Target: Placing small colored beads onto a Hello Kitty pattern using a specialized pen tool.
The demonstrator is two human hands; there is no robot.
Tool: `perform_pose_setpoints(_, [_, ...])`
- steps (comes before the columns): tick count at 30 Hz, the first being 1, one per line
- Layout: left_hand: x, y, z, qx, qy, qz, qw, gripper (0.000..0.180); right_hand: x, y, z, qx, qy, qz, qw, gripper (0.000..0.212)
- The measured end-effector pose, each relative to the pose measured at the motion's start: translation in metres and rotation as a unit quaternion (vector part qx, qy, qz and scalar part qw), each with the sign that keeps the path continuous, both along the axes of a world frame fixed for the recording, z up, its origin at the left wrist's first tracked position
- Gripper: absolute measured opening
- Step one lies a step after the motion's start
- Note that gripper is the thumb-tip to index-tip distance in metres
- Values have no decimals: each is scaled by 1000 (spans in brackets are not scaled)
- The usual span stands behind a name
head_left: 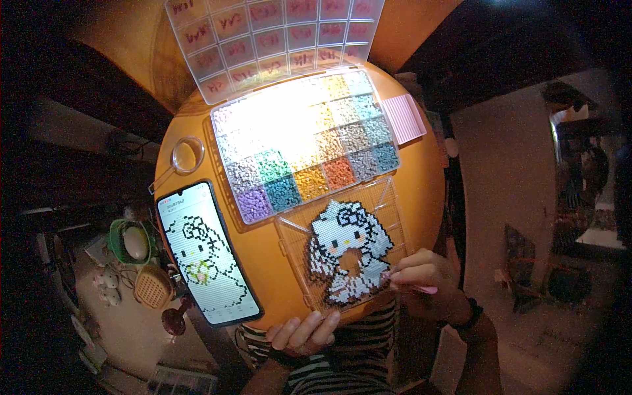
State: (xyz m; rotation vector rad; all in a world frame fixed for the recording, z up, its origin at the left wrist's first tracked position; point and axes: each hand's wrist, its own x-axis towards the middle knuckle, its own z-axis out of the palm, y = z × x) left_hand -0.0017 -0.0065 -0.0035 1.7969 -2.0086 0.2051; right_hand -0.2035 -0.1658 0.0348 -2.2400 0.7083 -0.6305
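Observation:
A clear pegboard lies near the table's front edge. On it is a bead picture of a white cat-like character with black outlines, a dark bow and orange cheeks; bare board shows at its middle. My right hand is closed around a slim pink pen-like tool. Its tip end is at the picture's lower right side; whether it grips a bead is too small to tell. My left hand rests at the table's front edge by the board's lower left corner, fingers slightly apart, with no held thing showing; its thumb is hidden.
Behind the board stands an open bead box with many coloured compartments, partly washed out by glare, its marked lid raised. A phone showing a pattern lies left, below a clear scoop. A pink striped pad is at right.

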Motion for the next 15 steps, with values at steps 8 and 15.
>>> perform_pose_setpoints(8, [2, 7, -6, 19, -16, -20, 1000, 26, 10, 3, 12, 21, 19, -29, 999, 23])
perform_pose_setpoints(15, [6, 14, -2, 29, -5, -16, 999, 25, 3, -11, 25, 114, -39, 16, 993, 13])
